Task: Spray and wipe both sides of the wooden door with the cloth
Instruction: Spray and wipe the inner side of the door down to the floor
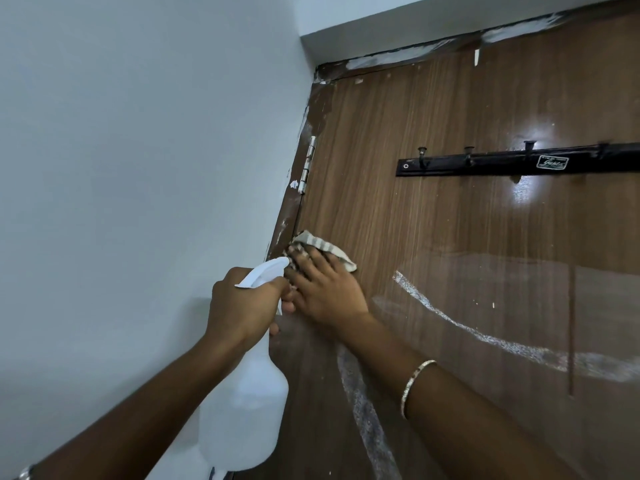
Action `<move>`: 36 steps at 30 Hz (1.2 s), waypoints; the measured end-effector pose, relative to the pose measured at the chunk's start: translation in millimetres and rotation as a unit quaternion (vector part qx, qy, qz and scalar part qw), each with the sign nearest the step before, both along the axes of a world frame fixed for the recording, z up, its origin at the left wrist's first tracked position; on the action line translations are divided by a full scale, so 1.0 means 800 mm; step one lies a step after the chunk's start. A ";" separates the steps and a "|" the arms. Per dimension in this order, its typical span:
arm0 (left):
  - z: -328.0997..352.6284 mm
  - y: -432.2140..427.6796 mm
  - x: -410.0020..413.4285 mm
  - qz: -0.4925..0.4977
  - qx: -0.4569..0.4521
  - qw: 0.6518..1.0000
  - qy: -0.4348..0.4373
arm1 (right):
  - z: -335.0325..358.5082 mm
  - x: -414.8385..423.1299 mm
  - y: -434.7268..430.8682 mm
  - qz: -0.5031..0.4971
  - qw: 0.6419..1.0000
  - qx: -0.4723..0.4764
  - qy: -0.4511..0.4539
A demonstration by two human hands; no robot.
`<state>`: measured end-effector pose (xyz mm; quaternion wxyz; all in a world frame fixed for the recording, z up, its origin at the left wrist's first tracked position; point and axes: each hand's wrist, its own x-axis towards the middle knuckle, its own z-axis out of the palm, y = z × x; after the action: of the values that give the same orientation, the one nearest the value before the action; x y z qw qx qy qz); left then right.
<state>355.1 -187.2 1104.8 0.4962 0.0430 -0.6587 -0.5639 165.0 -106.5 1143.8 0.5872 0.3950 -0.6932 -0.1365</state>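
Gripping the spray bottle [242, 393], her left hand [242, 303] waited while right-hand fingers [311, 268] pressed the cloth [322, 247] flat at nine o'clock on the half-wiped wooden door [433, 220].

Surface: wooden door [433, 220] filled the frame's right side.
Mounted: black hook rail [512, 162], upper right.
Pressed flat: striped cloth [323, 247], centre, by hinge edge.
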 end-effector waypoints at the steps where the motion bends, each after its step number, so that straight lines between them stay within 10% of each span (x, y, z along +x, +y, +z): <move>1: 0.001 0.001 0.001 -0.008 0.001 1.000 0.001 | 0.011 0.005 0.015 -0.003 1.000 -0.025 0.012; 10: 0.009 0.011 0.017 -0.046 -0.017 0.999 0.018 | 0.030 0.044 0.115 -0.063 0.896 -0.437 0.049; 17: 0.018 0.028 0.018 -0.090 -0.025 0.996 0.007 | 0.019 0.033 0.076 -0.046 0.984 -0.174 0.011; 26: 0.015 0.060 0.005 -0.169 -0.070 0.983 -0.035 | 0.015 0.073 0.315 -0.109 0.894 -0.429 0.071; 32: 0.015 0.068 -0.001 -0.178 -0.064 0.982 -0.028 | 0.012 0.071 0.258 -0.076 0.826 -0.557 0.042; 36: 0.018 0.060 -0.010 -0.214 -0.054 0.974 -0.041 | 0.013 0.050 0.169 -0.051 0.878 -0.476 0.019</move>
<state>347.0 -139.0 1118.9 0.3381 -0.1034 -0.7020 -0.6182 205.0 28.8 1154.4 0.7100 0.0290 -0.6821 0.1727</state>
